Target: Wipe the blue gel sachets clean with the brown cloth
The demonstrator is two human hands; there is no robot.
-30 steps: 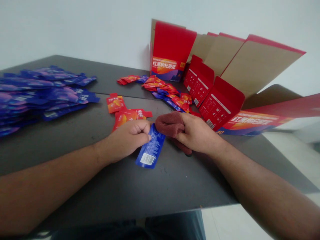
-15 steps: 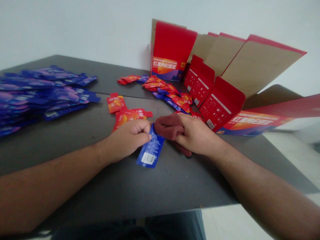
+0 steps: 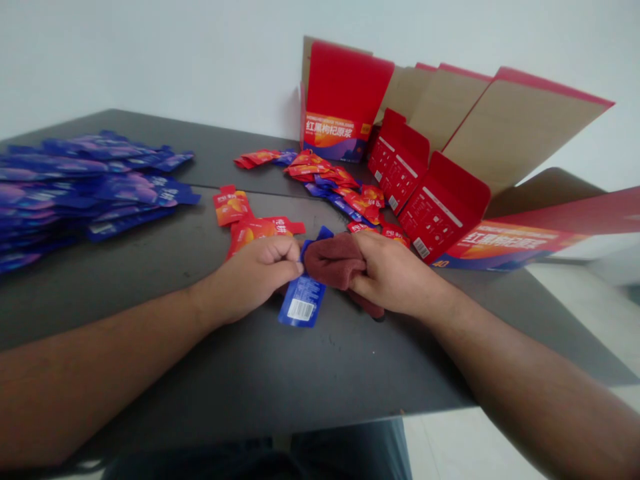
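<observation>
My left hand point(image 3: 265, 270) pinches the left edge of a blue sachet point(image 3: 303, 303), whose printed back with a white barcode faces up toward me. A folded brown cloth point(image 3: 334, 259) is gripped in my right hand point(image 3: 387, 270) and lies against the upper part of the sachet, covering some of it. The sachet's top tip shows just past the cloth. Right behind my left hand lie red-orange sachets point(image 3: 260, 230) on the dark table point(image 3: 300, 380).
At left is a large pile of blue sachets point(image 3: 100, 183). Red and blue sachets point(image 3: 325, 177) lie mixed at the back centre. Open red cartons point(image 3: 345, 87) with raised flaps stand at the back right, one with its printed side point(image 3: 510, 243) near the table's right edge.
The cloth has shifted slightly left and down over the blue sachet. The sachet has moved a little up, and its top tip now shows beyond the cloth.
</observation>
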